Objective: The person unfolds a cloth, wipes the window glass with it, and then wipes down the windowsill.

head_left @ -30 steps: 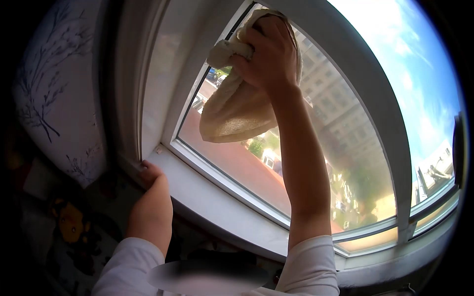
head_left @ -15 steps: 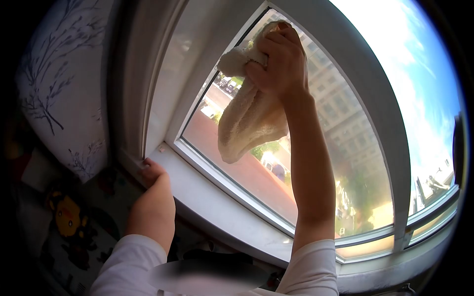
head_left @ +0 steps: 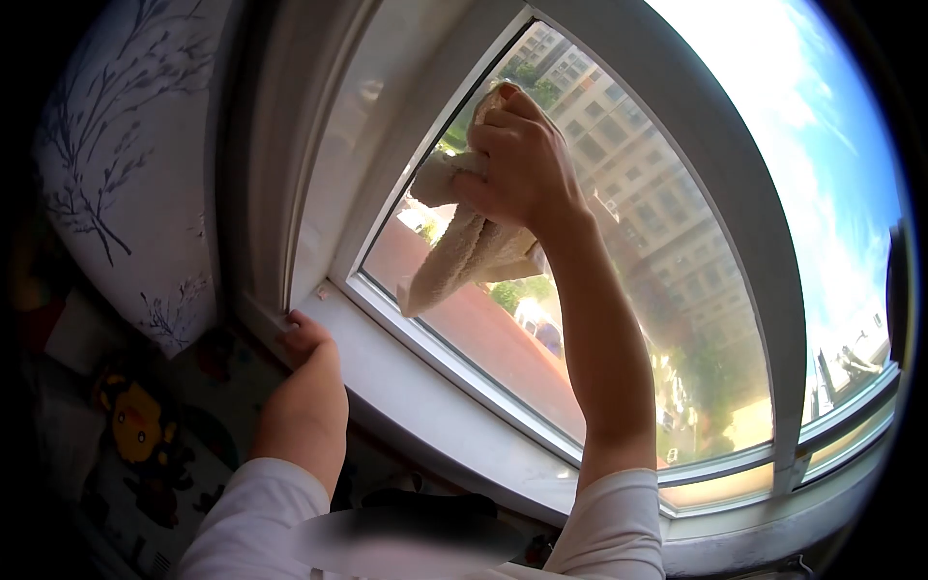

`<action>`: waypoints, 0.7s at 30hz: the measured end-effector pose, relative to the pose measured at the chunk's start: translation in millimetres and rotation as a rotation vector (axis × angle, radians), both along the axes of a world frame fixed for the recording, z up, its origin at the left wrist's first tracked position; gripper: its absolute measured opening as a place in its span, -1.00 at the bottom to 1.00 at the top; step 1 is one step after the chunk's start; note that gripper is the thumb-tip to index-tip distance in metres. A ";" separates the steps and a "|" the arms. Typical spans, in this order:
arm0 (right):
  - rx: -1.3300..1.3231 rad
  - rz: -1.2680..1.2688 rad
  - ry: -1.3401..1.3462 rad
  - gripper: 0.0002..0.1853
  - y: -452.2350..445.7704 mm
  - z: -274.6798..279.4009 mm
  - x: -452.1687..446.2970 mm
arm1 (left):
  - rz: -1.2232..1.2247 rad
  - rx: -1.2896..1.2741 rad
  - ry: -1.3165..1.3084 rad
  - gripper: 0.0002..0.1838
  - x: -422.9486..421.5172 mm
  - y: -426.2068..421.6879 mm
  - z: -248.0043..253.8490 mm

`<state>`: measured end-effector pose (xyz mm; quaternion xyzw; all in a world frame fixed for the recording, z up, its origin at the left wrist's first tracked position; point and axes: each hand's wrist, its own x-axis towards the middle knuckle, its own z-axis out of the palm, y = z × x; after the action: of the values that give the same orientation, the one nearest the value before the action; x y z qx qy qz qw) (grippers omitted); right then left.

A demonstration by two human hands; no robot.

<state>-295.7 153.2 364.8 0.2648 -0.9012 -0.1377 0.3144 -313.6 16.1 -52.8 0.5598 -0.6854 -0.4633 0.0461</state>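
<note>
My right hand is closed round a bunched cream cloth against the window pane. One end of the cloth hangs in a fold below the hand, over the lower left of the glass. Lower on the left, my left hand grips the inner corner of the white window sill, beside the wall edge. Its fingers curl at the edge and are partly hidden.
A white window frame surrounds the pane, with buildings and greenery outside. A pale curtain with a dark branch print hangs at the left. Below it, a yellow cartoon figure shows in the dim area. Open sky fills the right side.
My right hand has moved down and to the left across the pane with the cloth, uncovering the upper glass. My left hand stays at the sill corner.
</note>
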 end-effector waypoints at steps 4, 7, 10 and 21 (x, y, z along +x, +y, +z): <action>-0.067 -0.049 0.184 -0.66 5.3 21.7 -5.0 | -0.006 0.005 -0.024 -0.37 -2.5 -0.4 -3.7; -0.048 0.040 0.324 -0.66 0.1 33.5 -22.4 | -0.019 0.000 -0.012 -0.38 -1.4 -1.8 -3.1; -0.030 0.003 0.089 -0.59 -11.9 43.4 -31.0 | 0.070 -0.052 0.040 -0.39 -6.3 3.6 -13.6; -0.044 -0.029 0.159 -0.62 -24.4 29.7 -7.0 | 0.043 -0.036 -0.002 -0.35 -3.5 2.3 -10.6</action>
<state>-302.7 128.8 394.4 0.2330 -0.8799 -0.1429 0.3887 -317.1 18.4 -63.4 0.5742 -0.6815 -0.4490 0.0655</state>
